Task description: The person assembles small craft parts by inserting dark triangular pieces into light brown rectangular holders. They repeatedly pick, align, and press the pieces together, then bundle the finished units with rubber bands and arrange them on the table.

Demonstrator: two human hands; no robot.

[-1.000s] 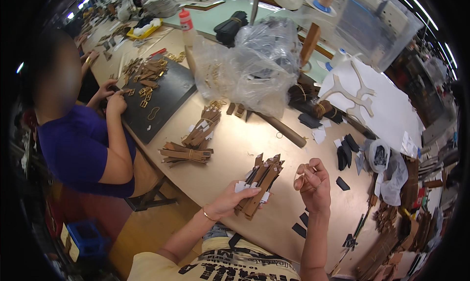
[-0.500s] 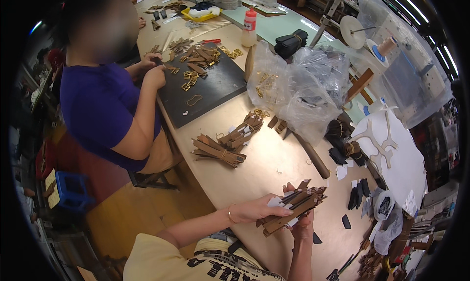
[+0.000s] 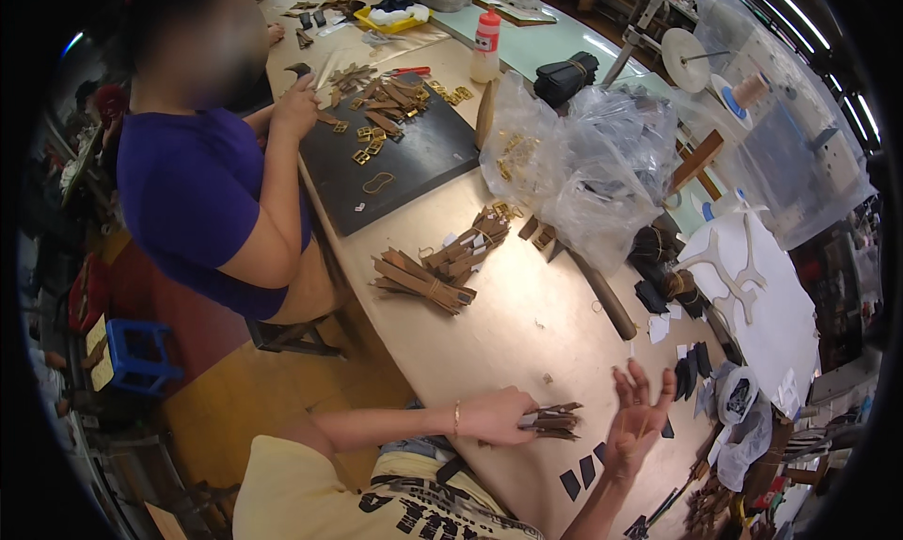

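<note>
Bundle of brown leather strap pieces gripped at its left end by the left hand, low centre of the frame on the tan workbench.
The flat strips look light, flexible, prone to fanning — best pinched across the stack; right hand spread wide, holding nothing.

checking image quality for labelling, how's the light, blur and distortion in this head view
Head view: even, bright light; strong fisheye bend along the table edge with a black rim; glare on the plastic bags; right hand slightly motion-blurred, left hand on the brown strap bundle sharp.
</note>
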